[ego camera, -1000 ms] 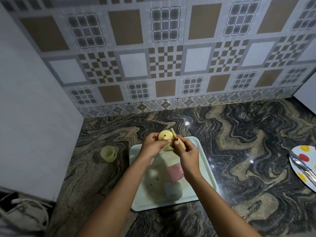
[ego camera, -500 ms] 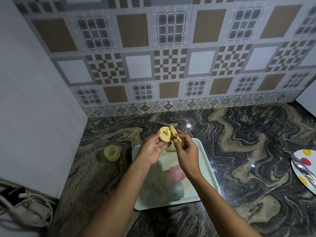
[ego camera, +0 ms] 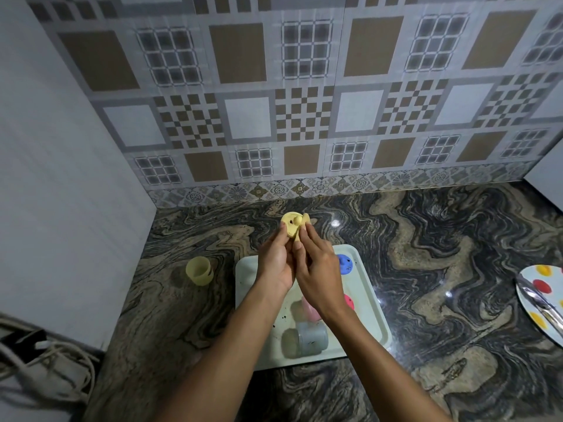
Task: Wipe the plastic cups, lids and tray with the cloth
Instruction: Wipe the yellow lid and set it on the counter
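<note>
- The left hand [ego camera: 274,263] is bare, fingers slim.
- The left forearm [ego camera: 231,345] is bare as far as it shows.
- The right hand [ego camera: 320,277] and right forearm [ego camera: 374,360] are bare likewise.

You get no readable text here. No label, brand or number shows on the yellow lid [ego camera: 290,223] in your left hand [ego camera: 275,264], the cloth [ego camera: 305,219] in your right hand [ego camera: 320,277], or the tray [ego camera: 367,315] under them. The wall tiles [ego camera: 304,117] beyond your hands carry patterns only.
</note>
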